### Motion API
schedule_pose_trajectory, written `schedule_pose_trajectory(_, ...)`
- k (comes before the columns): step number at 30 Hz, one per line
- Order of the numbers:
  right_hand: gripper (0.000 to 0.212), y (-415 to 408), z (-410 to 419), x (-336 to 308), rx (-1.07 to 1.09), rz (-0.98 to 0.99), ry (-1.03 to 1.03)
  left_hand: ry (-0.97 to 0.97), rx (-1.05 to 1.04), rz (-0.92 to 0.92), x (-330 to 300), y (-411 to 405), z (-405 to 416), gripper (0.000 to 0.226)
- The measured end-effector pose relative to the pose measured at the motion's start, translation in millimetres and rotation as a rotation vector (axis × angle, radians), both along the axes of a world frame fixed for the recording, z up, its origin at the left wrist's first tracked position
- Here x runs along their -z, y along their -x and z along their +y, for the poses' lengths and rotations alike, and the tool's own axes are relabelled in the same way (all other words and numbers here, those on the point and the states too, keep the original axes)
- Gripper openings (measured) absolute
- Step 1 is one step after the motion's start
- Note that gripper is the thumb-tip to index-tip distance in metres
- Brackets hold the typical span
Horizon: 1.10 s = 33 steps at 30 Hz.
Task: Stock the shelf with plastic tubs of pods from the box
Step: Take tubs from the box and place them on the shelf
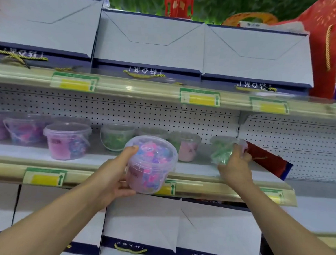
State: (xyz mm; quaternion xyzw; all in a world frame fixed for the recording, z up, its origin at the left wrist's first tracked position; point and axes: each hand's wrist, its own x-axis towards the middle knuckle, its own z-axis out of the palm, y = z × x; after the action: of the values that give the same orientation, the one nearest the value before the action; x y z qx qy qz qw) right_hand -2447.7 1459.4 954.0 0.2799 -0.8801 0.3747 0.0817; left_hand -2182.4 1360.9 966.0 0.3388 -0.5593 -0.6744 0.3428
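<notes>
Tubs [67,141] of pink pods are already lined up on the left of the shelf [97,159], with green ones beside them. A pink tub [152,167] is held upright by the left hand [112,180], fingers curled round its side, just in front of the shelf edge. A green tub [225,150] is gripped by the right hand [236,168], farther in, over the shelf. The bare spot lies straight behind it, so the right hand is nearer.
</notes>
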Motion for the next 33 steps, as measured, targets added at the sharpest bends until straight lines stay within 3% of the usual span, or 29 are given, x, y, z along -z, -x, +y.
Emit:
schedule_pose_trajectory(4, 0.067, 7.6, -7.8, 9.7, 0.052, 0.186, -0.09, 0.024, 0.006, -0.03, -0.5, 2.2, -3.2, 0.032)
schedule_pose_trajectory(9, 0.058, 6.5, -12.9, 0.6, 0.099, 0.171, -0.178, 0.047, -0.019, -0.034, -5.0, 1.6, -3.4, 0.029)
schedule_pose_trajectory(14, 0.059, -1.8, -6.3, -1.6, 0.122, 0.135, -0.009, 0.051, -0.015, -0.04, -6.5, -3.7, 2.6, 0.028)
schedule_pose_trajectory(17, 0.067, -2.8, -4.3, -5.3, 0.055, 0.116, -0.018, 0.052, -0.018, -0.028, -7.5, -4.9, 6.7, 0.027)
schedule_pose_trajectory(21, 0.066, 1.9, -11.2, -1.2, -0.031, 0.127, -0.183, 0.058, -0.022, -0.023, -8.1, -5.1, 7.5, 0.027)
schedule_pose_trajectory(30, 0.091, 29.6, -29.9, -1.9, -0.069, -0.037, -0.239, 0.068, -0.034, -0.01, -4.0, -6.8, -4.1, 0.027)
schedule_pose_trajectory(33, 0.093, 18.5, -25.4, -6.5, 0.005, 0.037, -0.274, 0.063, -0.037, -0.002, -2.3, -9.2, -6.7, 0.027)
